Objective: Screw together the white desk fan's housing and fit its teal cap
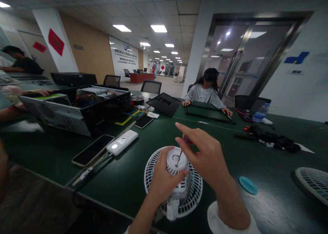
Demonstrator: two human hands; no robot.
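My left hand (164, 181) grips a white cylindrical fan motor housing (176, 160) from the side, and the housing stands on a round white fan guard (194, 196). My right hand (202, 152) pinches a small screwdriver (179, 157) above it. The thin metal shaft slants down, with its tip at a central recess in the housing's top. My fingers hide most of the screwdriver's dark handle. The lower part of the fan is partly hidden behind my left hand.
The dark green table (123, 179) holds an open computer case (77, 111), phones (92, 150) and a white power bank (122, 142). A person (205, 90) sits across it at a black frame. Another fan guard (314, 184), a teal disc (248, 185) and black cables (274, 140) lie rightward.
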